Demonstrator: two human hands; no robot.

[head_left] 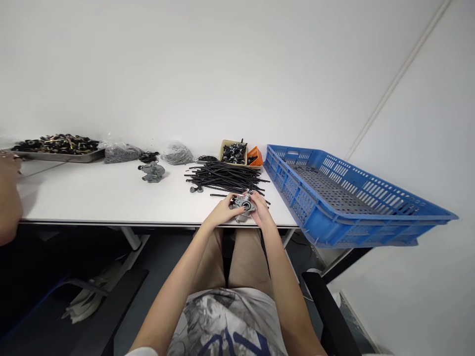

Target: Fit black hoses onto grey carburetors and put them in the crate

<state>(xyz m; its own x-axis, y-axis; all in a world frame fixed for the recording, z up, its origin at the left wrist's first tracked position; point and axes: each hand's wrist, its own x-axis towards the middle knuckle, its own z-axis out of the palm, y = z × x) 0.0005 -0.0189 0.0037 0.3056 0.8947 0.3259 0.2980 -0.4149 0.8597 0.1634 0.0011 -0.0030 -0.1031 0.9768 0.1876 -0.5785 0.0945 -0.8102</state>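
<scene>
at the desk [92, 195], the grip of left hand [221, 211] and right hand [261, 211] encloses a metal part [245, 200], likely rigid, weighty, best held by its sides.

Bright, even light washed the wall [185, 74] and the desk [92, 198]; a soft shadow fell beside a co-worker's arm [8, 202], the floor [159, 264] sat dim, and wide-angle distortion stretched the blue crate [326, 227] rightward!

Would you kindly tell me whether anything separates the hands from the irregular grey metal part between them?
Nothing visible does: the left hand and right hand touch the irregular grey metal part directly.
</scene>
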